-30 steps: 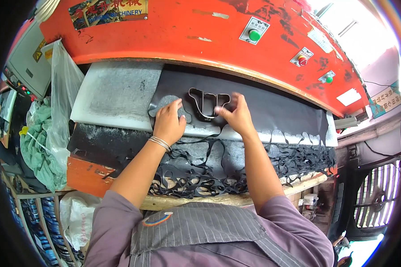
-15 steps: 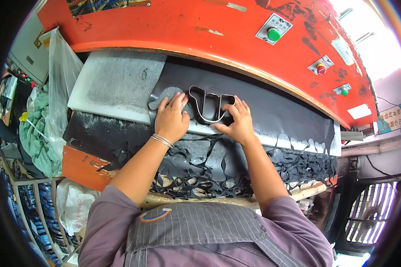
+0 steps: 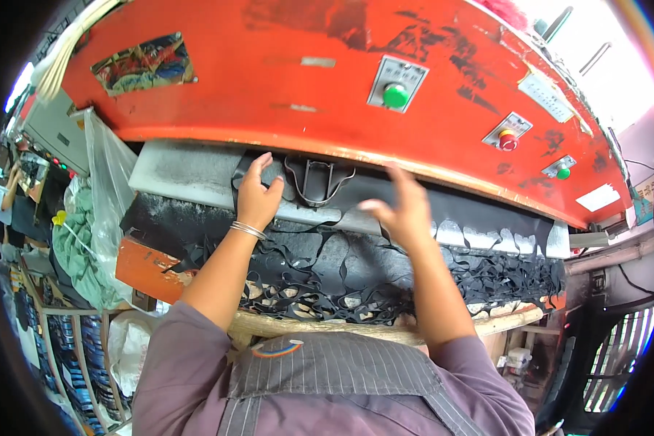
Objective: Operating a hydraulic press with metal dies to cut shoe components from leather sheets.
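Observation:
A metal cutting die (image 3: 318,201) with a curved outline and inner dividers stands on a black sheet (image 3: 454,208). The sheet lies over a whitish cutting board (image 3: 174,172), partly hidden under the red machine's edge. My left hand (image 3: 258,198) is just left of the die, fingers and thumb apart, holding nothing; whether its fingertips touch the sheet I cannot tell. My right hand (image 3: 405,212), somewhat blurred, is to the right of the die and away from it, thumb and fingers spread, with nothing in it.
A red machine front (image 3: 269,87) spans the far side, with a green button (image 3: 395,96), a red knob (image 3: 508,141) and another green button (image 3: 563,172). Stringy black offcuts (image 3: 486,275) hang along the near edge. Green cloth (image 3: 87,243) and a plastic bag (image 3: 112,167) are at left.
My right hand has let go of the die and lifted to the right. My left hand has come off the die's left side. The view has shifted, showing more of the machine front.

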`<action>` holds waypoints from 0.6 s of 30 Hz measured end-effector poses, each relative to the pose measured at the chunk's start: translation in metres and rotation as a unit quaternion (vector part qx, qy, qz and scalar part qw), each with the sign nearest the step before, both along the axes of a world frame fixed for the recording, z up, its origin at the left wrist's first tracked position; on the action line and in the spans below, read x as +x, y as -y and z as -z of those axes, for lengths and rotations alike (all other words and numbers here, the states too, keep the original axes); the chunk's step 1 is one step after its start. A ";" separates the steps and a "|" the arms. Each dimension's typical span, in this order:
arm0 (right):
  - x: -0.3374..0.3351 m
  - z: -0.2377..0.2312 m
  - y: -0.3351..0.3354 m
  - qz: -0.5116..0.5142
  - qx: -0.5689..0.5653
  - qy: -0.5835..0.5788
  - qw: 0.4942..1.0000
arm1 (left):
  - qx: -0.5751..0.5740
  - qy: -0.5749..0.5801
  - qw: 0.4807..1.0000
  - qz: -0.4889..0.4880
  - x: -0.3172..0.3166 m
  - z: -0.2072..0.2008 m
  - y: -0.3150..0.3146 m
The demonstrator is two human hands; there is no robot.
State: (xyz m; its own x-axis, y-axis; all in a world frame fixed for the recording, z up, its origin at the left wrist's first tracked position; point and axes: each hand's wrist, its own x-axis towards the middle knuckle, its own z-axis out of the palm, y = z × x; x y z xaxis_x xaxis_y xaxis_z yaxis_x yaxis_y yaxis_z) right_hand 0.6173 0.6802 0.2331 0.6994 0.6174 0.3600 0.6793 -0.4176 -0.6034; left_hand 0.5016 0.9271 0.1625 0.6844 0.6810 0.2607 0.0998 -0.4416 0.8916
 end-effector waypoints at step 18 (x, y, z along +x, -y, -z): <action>0.043 -0.065 0.222 0.164 0.184 0.129 0.961 | 0.256 -0.147 0.926 0.237 -0.039 -0.139 0.135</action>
State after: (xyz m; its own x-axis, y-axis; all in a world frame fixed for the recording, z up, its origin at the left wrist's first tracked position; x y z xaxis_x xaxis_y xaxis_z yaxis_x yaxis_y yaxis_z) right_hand 0.6603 0.4581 0.2978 0.6928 0.1778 0.6989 0.6945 -0.4255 -0.5802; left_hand 0.4625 0.7922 0.3011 0.9670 0.1251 0.2220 -0.0084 -0.8551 0.5184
